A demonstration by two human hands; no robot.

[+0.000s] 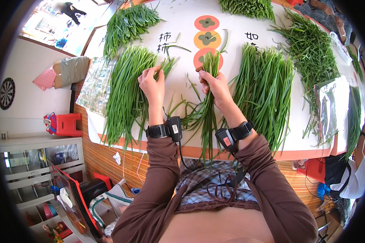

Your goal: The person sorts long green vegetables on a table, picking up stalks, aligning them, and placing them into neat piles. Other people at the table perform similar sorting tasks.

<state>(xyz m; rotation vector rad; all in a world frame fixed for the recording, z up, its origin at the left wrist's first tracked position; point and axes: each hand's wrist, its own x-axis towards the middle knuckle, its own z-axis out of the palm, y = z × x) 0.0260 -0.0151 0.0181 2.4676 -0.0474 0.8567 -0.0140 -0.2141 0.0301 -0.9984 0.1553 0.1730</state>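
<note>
My right hand grips a bunch of green garlic chives, cut ends upward, long leaves hanging down over the table's near edge. A large pile of chives lies to the left, stems pointing away from me. At that pile's right side my left hand has thumb and fingertips together on a few chive leaves; how firmly it pinches them is partly hidden. Another broad pile of chives spreads just right of my right hand. Loose leaves lie scattered between my hands.
The table cover is white with printed persimmons and writing. More chives lie far left, with a heap at the far edge and looser greens on the right. A clear plastic bag and a seated person are further right.
</note>
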